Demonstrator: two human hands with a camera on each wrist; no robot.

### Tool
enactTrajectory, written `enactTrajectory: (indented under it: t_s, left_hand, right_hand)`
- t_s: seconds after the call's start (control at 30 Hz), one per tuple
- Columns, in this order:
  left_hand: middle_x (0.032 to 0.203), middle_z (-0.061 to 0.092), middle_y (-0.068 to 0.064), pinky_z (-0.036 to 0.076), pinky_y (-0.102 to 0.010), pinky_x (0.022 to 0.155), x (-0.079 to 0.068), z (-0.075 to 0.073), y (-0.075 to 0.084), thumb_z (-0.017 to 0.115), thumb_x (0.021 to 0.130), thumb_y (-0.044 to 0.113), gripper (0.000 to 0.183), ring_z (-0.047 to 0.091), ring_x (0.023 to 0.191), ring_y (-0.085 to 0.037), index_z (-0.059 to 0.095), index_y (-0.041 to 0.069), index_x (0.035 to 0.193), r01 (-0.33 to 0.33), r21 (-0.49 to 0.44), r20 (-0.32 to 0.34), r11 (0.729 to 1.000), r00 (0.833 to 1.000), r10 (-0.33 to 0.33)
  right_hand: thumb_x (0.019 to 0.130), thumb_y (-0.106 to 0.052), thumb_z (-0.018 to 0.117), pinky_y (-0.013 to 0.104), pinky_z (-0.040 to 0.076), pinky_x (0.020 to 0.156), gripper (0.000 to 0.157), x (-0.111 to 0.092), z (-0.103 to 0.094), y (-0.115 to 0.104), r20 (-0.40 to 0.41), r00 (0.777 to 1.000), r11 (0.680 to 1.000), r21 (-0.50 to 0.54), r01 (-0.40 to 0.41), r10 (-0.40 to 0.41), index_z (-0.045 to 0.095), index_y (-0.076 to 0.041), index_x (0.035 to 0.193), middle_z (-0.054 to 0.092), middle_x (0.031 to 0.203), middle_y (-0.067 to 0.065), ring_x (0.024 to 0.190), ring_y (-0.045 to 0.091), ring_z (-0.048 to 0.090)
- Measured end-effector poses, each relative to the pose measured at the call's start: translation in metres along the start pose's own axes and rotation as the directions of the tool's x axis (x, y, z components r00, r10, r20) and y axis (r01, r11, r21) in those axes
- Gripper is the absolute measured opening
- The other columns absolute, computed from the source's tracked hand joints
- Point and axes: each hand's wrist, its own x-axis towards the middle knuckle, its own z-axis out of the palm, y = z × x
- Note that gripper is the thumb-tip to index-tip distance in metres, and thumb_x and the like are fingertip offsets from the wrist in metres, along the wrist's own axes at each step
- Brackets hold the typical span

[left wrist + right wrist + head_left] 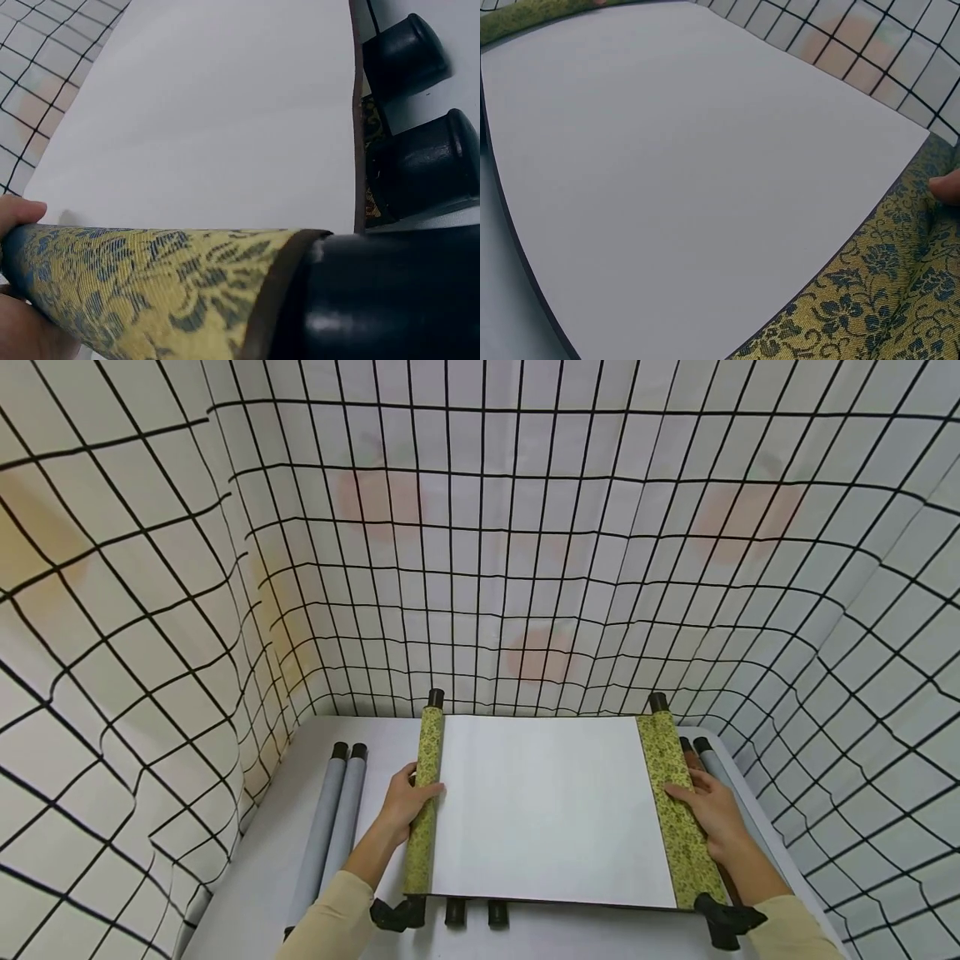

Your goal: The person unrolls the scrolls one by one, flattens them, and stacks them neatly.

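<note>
A scroll (551,810) is stretched partly unrolled between both hands, its middle plain white. Yellow-green floral brocade (150,277) wraps its left roll, which has a black end knob (390,292). My left hand (403,797) grips this roll at mid-length, thumb over the white side. On the right, a wider brocade band (870,277) borders the white sheet. My right hand (712,814) holds the roll there, thumb lying on the brocade and the other fingers mostly hidden behind it. The thumb of the right hand (946,187) also shows at the right wrist view's edge.
Two grey-blue rolls (330,827) with black caps lie at the left of the white table (247,893). Black knobs (498,913) stick out from under the scroll's near edge. More rolls (720,768) lie at the right. Black netting (480,568) surrounds the table's back and sides.
</note>
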Motion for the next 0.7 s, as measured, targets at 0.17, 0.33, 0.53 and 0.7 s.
enactTrajectory:
  t_s: [0.17,0.33,0.53,0.7]
  left_hand:
    - [0.121,0.061,-0.023,0.056,-0.041,0.079,0.001,-0.003,-0.001,0.075,0.094,0.008,0.066,0.064,0.099,-0.031,0.042,-0.005,0.150,0.006,-0.030,-0.007,1.000,1.000,-0.006]
    - [0.129,0.057,-0.027,0.053,-0.047,0.088,0.004,-0.004,-0.002,0.069,0.097,0.008,0.067,0.062,0.109,-0.037,0.037,-0.004,0.154,0.033,-0.027,0.003,0.999,0.999,-0.033]
    - [0.146,0.045,-0.028,0.041,-0.056,0.105,0.005,-0.002,-0.001,0.068,0.098,0.012,0.068,0.049,0.130,-0.041,0.034,-0.007,0.154,0.027,0.010,0.034,1.000,0.999,-0.027]
    - [0.145,0.045,-0.028,0.041,-0.057,0.104,0.003,-0.001,-0.002,0.083,0.090,0.020,0.084,0.048,0.128,-0.043,0.034,-0.006,0.154,-0.005,0.064,0.026,0.998,1.000,0.003]
  right_hand:
    - [0.098,-0.050,0.069,0.062,0.034,0.110,0.104,0.001,-0.003,0.001,-0.010,1.000,1.000,-0.024,0.007,-0.007,0.006,-0.002,0.165,0.008,0.166,0.032,0.146,0.052,0.024]
    - [0.098,-0.050,0.070,0.058,0.040,0.106,0.105,0.001,-0.008,0.004,-0.017,1.000,0.999,-0.033,0.017,-0.018,0.006,0.000,0.165,0.013,0.165,0.033,0.143,0.050,0.030]
    - [0.098,-0.050,0.070,0.059,0.034,0.111,0.107,-0.001,-0.011,0.004,0.004,1.000,1.000,-0.015,0.023,-0.023,0.003,0.001,0.164,0.006,0.166,0.031,0.147,0.050,0.023]
    - [0.098,-0.049,0.070,0.061,0.031,0.113,0.107,-0.002,-0.012,0.002,0.005,1.000,1.000,-0.014,0.028,-0.028,0.003,0.001,0.164,0.006,0.167,0.031,0.148,0.050,0.020]
